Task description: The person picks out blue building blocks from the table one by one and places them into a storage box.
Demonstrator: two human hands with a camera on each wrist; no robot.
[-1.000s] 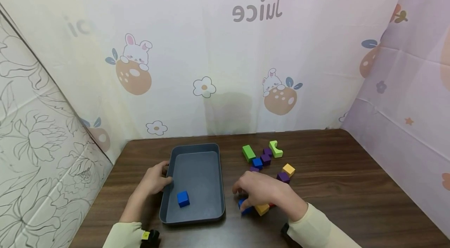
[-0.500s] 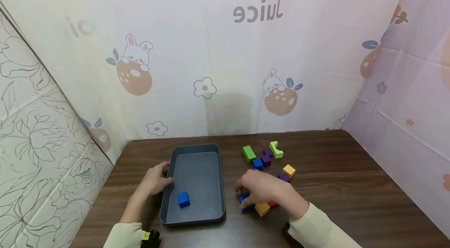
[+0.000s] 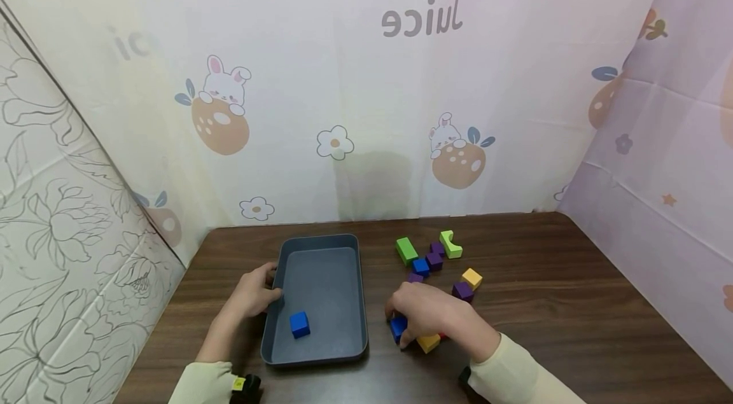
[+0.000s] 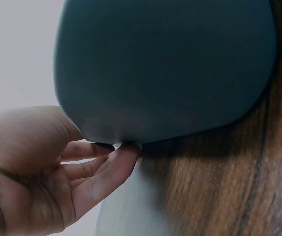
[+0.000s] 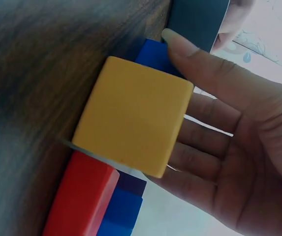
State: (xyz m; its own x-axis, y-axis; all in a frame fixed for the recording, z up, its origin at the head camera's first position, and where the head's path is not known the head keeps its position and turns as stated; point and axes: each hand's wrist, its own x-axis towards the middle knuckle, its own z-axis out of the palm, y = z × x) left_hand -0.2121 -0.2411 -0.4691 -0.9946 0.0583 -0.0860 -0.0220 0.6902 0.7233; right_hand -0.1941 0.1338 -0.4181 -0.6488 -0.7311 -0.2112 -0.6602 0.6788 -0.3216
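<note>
My left hand [image 3: 252, 292] grips the left wall of a dark grey rectangular tray [image 3: 321, 277], thumb over the rim and fingers outside. The left wrist view shows that hand [image 4: 77, 172] at the tray's side [image 4: 165, 69]. Inside the tray lies one blue block [image 3: 300, 325]. To the right of the tray, my right hand [image 3: 432, 312] pinches another blue block [image 3: 397, 329] between thumb and fingers, low over the table. In the right wrist view, a yellow block [image 5: 133, 115] partly hides that blue block [image 5: 158, 56]; a red block [image 5: 79, 196] lies nearby.
Beyond my right hand lie a green rectangular block [image 3: 406, 251], a green arch block [image 3: 450, 245], a blue block [image 3: 420, 266] and several purple blocks [image 3: 462, 291]. A small yellow block [image 3: 472, 278] sits to their right. A printed curtain [image 3: 366, 86] hangs behind the table [image 3: 544, 289].
My right hand's thumb and fingers have come in around the near blue block, which has turned slightly. My left hand and the tray have stayed in place.
</note>
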